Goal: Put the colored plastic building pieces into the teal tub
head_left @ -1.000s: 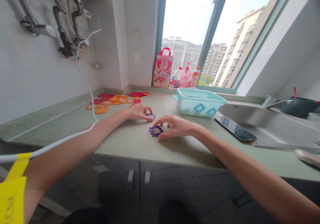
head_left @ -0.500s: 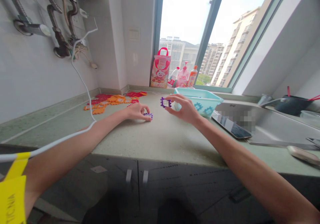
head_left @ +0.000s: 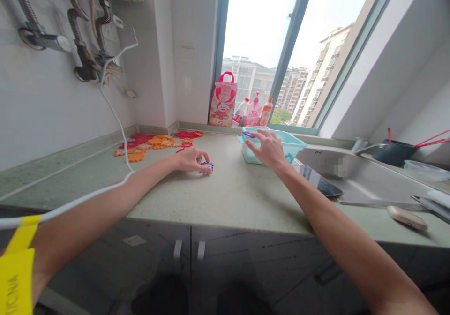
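My left hand (head_left: 191, 159) rests on the green counter (head_left: 228, 198) with its fingers closed on a small purple foam puzzle piece (head_left: 207, 166) that lies flat there. My right hand (head_left: 269, 148) is stretched out over the near left corner of a teal plastic tub (head_left: 297, 145). A second purple puzzle piece (head_left: 249, 134) sits at its fingertips, between thumb and forefinger, just above the tub's rim. What is inside the tub is hidden.
Orange and red puzzle pieces (head_left: 154, 141) lie joined at the back left. A phone (head_left: 318, 181) lies beside the steel sink (head_left: 369, 183). A pink bag (head_left: 222, 104) and bottles (head_left: 255, 111) stand on the sill. A white cable (head_left: 116, 113) hangs across the left.
My right hand picked the second purple piece up from the counter and carried it up and right to the tub. My left hand stayed on its piece.
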Demonstrator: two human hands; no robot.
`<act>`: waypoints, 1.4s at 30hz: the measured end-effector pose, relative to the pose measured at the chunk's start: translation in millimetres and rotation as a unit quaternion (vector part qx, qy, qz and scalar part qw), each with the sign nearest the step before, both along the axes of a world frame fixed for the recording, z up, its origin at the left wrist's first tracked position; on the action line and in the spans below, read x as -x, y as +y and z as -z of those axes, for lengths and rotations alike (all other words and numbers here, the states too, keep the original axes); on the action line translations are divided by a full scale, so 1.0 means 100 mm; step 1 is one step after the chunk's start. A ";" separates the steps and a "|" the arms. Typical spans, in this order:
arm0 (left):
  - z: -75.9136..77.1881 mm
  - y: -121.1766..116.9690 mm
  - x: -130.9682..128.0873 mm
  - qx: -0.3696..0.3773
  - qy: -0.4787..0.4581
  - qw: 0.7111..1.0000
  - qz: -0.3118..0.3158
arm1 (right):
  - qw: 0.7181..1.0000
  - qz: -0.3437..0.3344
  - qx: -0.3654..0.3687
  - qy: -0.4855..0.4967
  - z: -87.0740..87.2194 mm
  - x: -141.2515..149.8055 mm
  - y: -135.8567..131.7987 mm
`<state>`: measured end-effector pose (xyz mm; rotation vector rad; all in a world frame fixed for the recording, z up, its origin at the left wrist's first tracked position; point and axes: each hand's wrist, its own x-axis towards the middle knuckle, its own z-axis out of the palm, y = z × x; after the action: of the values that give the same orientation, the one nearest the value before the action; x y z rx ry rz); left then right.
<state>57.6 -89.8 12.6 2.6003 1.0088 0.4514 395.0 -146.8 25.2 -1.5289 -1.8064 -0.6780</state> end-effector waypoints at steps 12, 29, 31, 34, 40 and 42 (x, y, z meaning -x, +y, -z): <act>0.01 0.00 0.00 0.008 -0.015 1.000 0.012 | 0.979 -0.204 0.006 -0.012 -0.04 0.35 -0.22; 0.03 -0.07 -0.07 0.152 -0.066 0.981 0.102 | 0.880 -0.450 0.144 -0.051 0.25 0.80 -0.31; 0.04 -0.08 -0.10 0.155 -0.061 0.981 0.103 | 0.887 -0.436 0.139 -0.063 0.27 0.80 -0.30; 0.05 -0.08 -0.11 0.145 -0.066 0.982 0.101 | 0.907 -0.400 0.118 -0.059 0.28 0.77 -0.29; 0.03 -0.09 -0.08 0.110 -0.073 0.988 0.081 | 0.940 -0.331 -0.015 0.077 0.05 0.56 -0.30; 0.04 -0.09 -0.08 0.089 -0.061 0.991 0.084 | 0.944 -0.299 -0.085 0.113 -0.08 0.44 -0.30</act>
<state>66.0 -98.6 9.0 2.4406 0.7464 0.4487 351.2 -176.6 33.7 -0.8304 -1.8418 -0.3309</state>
